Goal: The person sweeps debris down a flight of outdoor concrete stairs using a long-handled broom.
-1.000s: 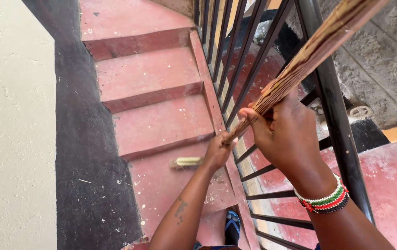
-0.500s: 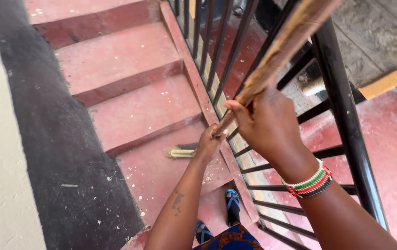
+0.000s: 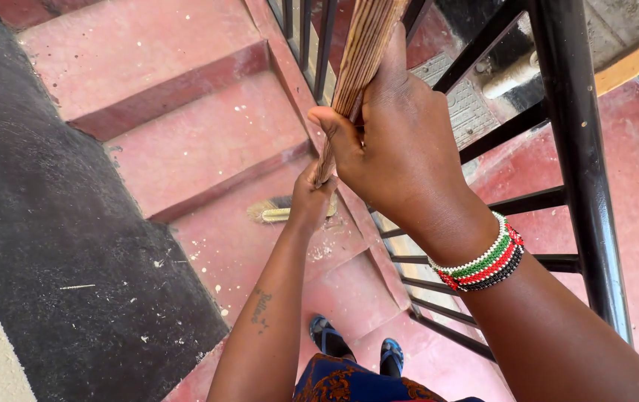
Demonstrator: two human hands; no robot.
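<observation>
Head cam looking down: both hands wrapped tight on a wooden broom handle [image 3: 360,52]. Right hand [image 3: 398,141] grips it high up, left hand [image 3: 312,199] clamps lower down. The broom's brush head [image 3: 269,211] sits on the red stair step [image 3: 260,246], just left of the black railing [image 3: 576,149].
</observation>
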